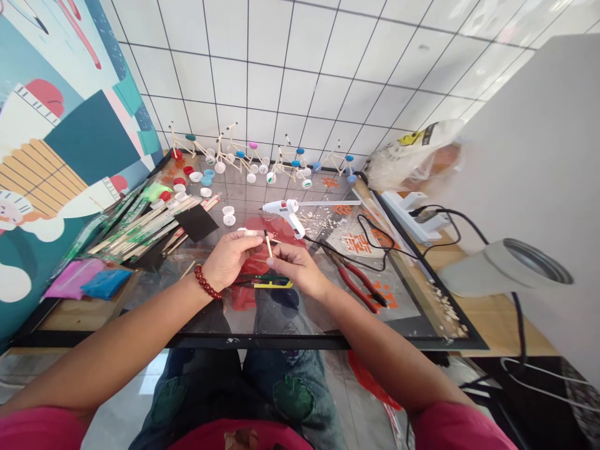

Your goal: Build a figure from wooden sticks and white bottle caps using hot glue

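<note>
Above the near part of the glass tabletop, my two hands are close together. My right hand [297,267] pinches a short wooden stick with a black tip [269,245], which stands nearly upright. Thumb and fingers of my left hand [237,255] are closed on something small and pale, too small to name. Just beyond the hands lies a white glue gun [294,222] with a glue stick in its back. Beneath them rests a tool with a yellow edge [274,285], partly covered by the right hand. Red-handled pliers [359,287] lie to the right.
Several small stick-and-cap models [239,164] line the tiled wall. Loose bottle caps [229,215], bundled wooden sticks [150,232], black card [197,223] and pink and blue packets [75,278] lie left. A power strip [417,222], black cord [347,257] and grey lamp [492,269] are right.
</note>
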Demonstrator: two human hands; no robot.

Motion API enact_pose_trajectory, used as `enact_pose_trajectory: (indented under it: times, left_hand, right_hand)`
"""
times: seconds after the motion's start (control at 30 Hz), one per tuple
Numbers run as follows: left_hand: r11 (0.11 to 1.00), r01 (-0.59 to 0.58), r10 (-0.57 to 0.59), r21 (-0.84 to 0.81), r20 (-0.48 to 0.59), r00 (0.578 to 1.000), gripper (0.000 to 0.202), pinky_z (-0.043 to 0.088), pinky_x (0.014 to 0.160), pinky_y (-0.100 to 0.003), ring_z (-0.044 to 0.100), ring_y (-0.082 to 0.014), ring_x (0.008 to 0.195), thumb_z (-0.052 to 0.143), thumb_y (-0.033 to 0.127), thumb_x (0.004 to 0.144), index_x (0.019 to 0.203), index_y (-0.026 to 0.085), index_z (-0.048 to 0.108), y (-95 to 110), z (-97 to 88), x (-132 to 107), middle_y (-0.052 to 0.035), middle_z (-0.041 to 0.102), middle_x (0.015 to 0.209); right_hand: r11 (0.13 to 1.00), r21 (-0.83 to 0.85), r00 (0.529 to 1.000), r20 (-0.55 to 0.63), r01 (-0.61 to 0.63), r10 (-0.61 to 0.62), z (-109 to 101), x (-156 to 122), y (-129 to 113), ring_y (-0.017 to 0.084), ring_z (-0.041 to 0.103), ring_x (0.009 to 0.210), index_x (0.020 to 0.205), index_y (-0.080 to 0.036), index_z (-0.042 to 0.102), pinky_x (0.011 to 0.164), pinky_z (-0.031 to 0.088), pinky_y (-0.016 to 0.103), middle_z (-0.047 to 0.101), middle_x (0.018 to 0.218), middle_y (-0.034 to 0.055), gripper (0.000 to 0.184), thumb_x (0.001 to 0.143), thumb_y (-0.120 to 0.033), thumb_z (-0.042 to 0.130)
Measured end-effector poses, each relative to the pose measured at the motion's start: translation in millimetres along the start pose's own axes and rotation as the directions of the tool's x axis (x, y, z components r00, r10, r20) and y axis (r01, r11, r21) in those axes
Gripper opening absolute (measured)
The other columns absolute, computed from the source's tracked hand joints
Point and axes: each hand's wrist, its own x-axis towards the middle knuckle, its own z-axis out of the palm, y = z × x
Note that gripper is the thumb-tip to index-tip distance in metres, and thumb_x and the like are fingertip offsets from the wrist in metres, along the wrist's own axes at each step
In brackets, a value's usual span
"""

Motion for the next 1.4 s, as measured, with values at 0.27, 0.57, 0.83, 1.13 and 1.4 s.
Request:
enact_pose_trajectory:
  times: [0.27,0.57,0.83,1.13,1.4]
  left_hand:
    - [0.999,0.029,-0.03,-0.029,-0.054,0.998,0.024,0.051,0.07,-0.027,0.064,-0.0152,0.069,0.08,0.015,0.056,0.08,0.01,0.079,0.6,-1.9,0.2,-0.0057,0.072,0.071]
    - [0.997,0.051,-0.052,-0.059,-0.018,0.998,0.026,0.052,0.079,-0.027,0.067,-0.0156,0.08,0.077,0.01,0.061,0.087,0.011,0.079,1.4,-4.3,1.5,-0.0078,0.076,0.088]
    - [1.0,-0.001,0.001,-0.028,0.018,1.0,0.025,0.05,0.077,-0.029,0.065,-0.0145,0.073,0.088,0.021,0.06,0.081,0.011,0.08,1.0,-4.2,-0.9,-0.0068,0.075,0.08]
    - [0.999,-0.053,0.053,0.009,-0.014,0.999,0.03,0.05,0.076,-0.028,0.064,-0.0143,0.075,0.095,0.028,0.054,0.076,0.014,0.08,1.2,-3.5,0.3,-0.0059,0.076,0.083]
    - [0.999,-0.034,0.034,0.003,0.042,0.999,0.028,0.05,0.069,-0.028,0.063,-0.016,0.073,0.091,0.029,0.061,0.081,0.014,0.081,-1.0,-4.8,0.6,-0.0071,0.075,0.079]
  right_hand:
    - [1.0,-0.024,1.0,-0.015,0.014,-0.015,-1.8,-0.8,0.5,0.011,0.038,0.064,0.071,-0.019,0.053,0.063,0.031,0.027,0.048,0.068,-0.0033,0.038,0.083,-0.053,0.068]
    - [0.995,-0.092,0.997,-0.058,0.039,-0.045,-1.7,-1.0,-1.0,0.011,0.038,0.065,0.071,-0.019,0.053,0.064,0.031,0.026,0.046,0.068,-0.0038,0.038,0.083,-0.053,0.067]
    - [0.988,-0.154,0.992,-0.118,0.025,-0.044,-1.1,1.0,-0.5,0.01,0.034,0.059,0.067,-0.02,0.05,0.058,0.028,0.025,0.041,0.061,-0.0054,0.036,0.081,-0.049,0.066]
    - [0.97,-0.227,0.991,-0.072,0.09,-0.109,2.8,-4.2,-5.4,0.011,0.043,0.062,0.078,-0.02,0.056,0.062,0.036,0.026,0.051,0.068,-0.0035,0.03,0.084,-0.047,0.069]
    - [0.983,-0.146,0.991,-0.046,0.114,-0.122,0.7,0.2,-2.5,0.013,0.048,0.07,0.087,-0.017,0.068,0.067,0.039,0.027,0.06,0.077,0.0004,0.041,0.089,-0.058,0.061]
